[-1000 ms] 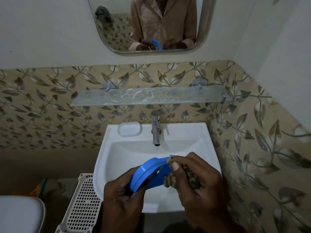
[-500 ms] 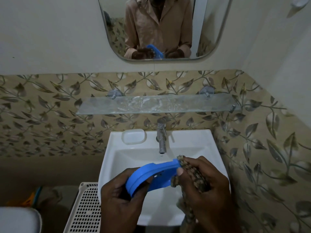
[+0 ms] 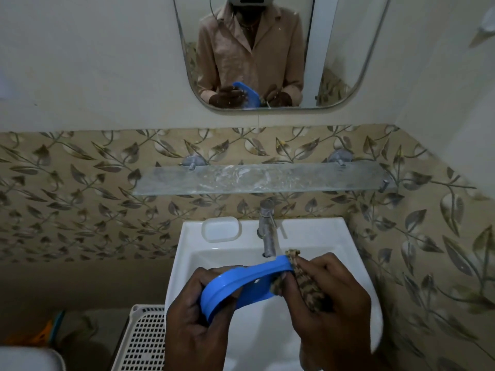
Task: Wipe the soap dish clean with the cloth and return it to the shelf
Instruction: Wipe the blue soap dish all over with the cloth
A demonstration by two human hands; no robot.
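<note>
Over the white sink (image 3: 356, 253) my left hand (image 3: 192, 322) grips a blue oval soap dish (image 3: 241, 286) by its near left end, the dish tilted with its underside toward me. My right hand (image 3: 332, 295) holds a bunched patterned brown cloth (image 3: 308, 282) and presses it against the dish's right rim. The glass shelf (image 3: 262, 178) on the leaf-patterned wall above the tap holds nothing.
A metal tap (image 3: 267, 231) stands at the back of the sink, with a white soap tray (image 3: 221, 228) to its left. A mirror (image 3: 278, 49) hangs above. A white perforated basket (image 3: 142, 341) sits at the lower left, next to a white rounded object (image 3: 26, 360).
The camera view has tilted upward, showing more of the mirror. The dish has flattened its tilt a little, and the cloth has shifted along its right rim.
</note>
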